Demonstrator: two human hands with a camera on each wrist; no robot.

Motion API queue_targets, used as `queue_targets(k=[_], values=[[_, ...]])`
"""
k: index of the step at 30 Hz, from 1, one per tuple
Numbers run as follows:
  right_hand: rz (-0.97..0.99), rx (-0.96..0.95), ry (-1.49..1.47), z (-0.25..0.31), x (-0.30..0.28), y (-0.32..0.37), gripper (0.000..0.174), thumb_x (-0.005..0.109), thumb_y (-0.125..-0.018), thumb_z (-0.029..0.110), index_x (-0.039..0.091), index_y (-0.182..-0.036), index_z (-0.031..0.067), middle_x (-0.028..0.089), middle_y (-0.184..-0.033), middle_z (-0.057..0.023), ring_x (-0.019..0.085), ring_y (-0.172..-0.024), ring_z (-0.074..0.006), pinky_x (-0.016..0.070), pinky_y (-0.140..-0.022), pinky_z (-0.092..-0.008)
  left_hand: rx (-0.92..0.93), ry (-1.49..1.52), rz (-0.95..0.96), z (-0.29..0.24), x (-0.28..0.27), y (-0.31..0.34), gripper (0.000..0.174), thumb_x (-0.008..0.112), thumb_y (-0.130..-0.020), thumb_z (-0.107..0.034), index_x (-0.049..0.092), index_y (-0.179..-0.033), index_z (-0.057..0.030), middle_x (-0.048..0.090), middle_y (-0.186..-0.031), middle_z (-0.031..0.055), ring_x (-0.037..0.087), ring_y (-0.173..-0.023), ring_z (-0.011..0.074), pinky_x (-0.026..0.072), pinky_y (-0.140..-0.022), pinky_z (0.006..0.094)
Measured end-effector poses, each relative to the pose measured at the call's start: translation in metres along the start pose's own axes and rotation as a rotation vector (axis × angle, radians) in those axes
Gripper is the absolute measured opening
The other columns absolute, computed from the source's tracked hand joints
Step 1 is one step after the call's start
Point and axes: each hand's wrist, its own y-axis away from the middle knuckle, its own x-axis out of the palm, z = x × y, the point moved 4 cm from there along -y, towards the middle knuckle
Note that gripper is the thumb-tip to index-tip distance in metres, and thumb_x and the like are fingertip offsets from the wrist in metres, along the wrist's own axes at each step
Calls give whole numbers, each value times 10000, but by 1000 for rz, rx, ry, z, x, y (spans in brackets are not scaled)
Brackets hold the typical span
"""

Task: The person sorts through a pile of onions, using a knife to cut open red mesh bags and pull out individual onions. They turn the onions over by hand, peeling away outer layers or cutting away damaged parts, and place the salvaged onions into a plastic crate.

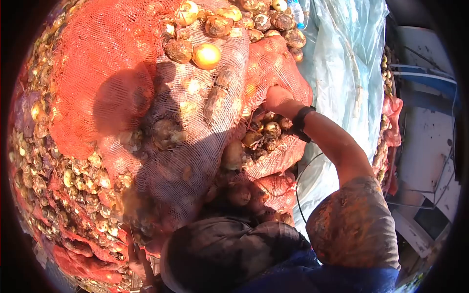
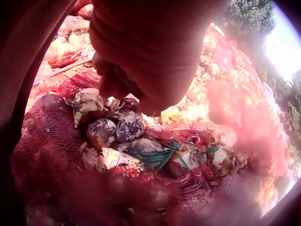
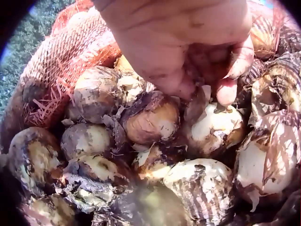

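Inside the mouth of a red mesh sack (image 1: 278, 58) in the head view, my right hand (image 1: 281, 97) is partly hidden by the netting. The right wrist view has this hand (image 3: 183, 42) over packed onions, its thumb and fingers pinching the papery top of a pale onion (image 3: 217, 128). My left hand (image 1: 139, 263) is low at the left in the head view. Seen from the left wrist, that hand (image 2: 146, 52) has curled fingers around the end of a thin stick-like piece (image 2: 63, 70), above dark-skinned onions (image 2: 101, 133) and green string (image 2: 160, 156).
A full mesh sack (image 1: 195, 112) lies beside the right hand's sack, with loose onions (image 1: 206, 56) on top. Many onions spread along the left. Pale plastic sheeting (image 1: 337, 58) runs along the right, a bottle (image 1: 296, 13) at its top edge. A capped head (image 1: 215, 254) fills the bottom.
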Motion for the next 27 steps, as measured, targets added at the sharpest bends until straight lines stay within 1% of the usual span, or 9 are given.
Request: queue_targets(k=[1,4,8,13,18,20,21,23,27], values=[[240,-22,-137,-2,2,-1,299,655,-807,222,717,-957,-28,722,-869,-200,730,-784,-295,572,-708,-393,12,-7,8,0,-3,-2,492,492,-896,19,496,-1387,54,480,-1487,139,496,-1298,212,408,-1061,323],[357,-64,-522,-7,-3,22,251,619,-798,189,717,-861,-34,708,-751,-174,715,-674,-262,568,-638,-395,-47,47,13,12,0,-10,491,494,-892,17,494,-1380,70,481,-1480,159,487,-1311,221,396,-1079,338],[377,-49,-401,2,-1,9,205,676,-709,150,738,-799,-24,705,-704,-140,700,-663,-268,560,-618,-400,-90,143,38,26,-3,-21,482,499,-885,18,498,-1362,92,495,-1439,179,489,-1283,217,386,-1062,329],[368,-33,-356,-1,-16,0,392,724,-685,318,746,-900,-9,731,-869,-168,705,-719,-288,567,-665,-399,-52,74,38,25,-5,-23,480,512,-887,9,504,-1362,77,517,-1376,155,498,-1210,198,397,-1005,313],[395,-65,-312,-3,-32,14,511,704,-708,425,735,-971,-12,725,-860,-165,714,-761,-294,572,-682,-387,-56,71,47,32,-3,-25,478,525,-889,0,511,-1362,63,538,-1313,131,508,-1137,179,408,-947,298],[509,-72,-245,5,-24,25,470,728,-764,446,738,-874,-10,724,-799,-153,702,-698,-268,551,-643,-371,-62,68,52,33,-5,-23,477,531,-889,-4,514,-1362,58,546,-1288,121,512,-1108,171,412,-924,292],[347,-252,-185,13,-19,35,500,698,-784,475,734,-961,9,728,-895,-158,697,-845,-267,532,-761,-382,-62,70,50,36,-6,-22,477,533,-890,-6,515,-1362,55,551,-1275,116,513,-1093,168,414,-912,289],[370,-414,-461,24,-3,44,541,687,-792,509,722,-1011,15,719,-954,-164,671,-917,-280,502,-836,-390,-65,77,47,40,-5,-20,476,539,-890,-9,518,-1362,49,559,-1250,107,517,-1064,160,418,-889,283],[315,-272,-455,32,-8,79,574,753,-730,498,686,-1124,86,701,-972,-156,670,-938,-301,505,-842,-399,-63,67,59,47,-8,-19,475,549,-892,-16,524,-1362,38,576,-1200,87,525,-1005,145,427,-843,271]])
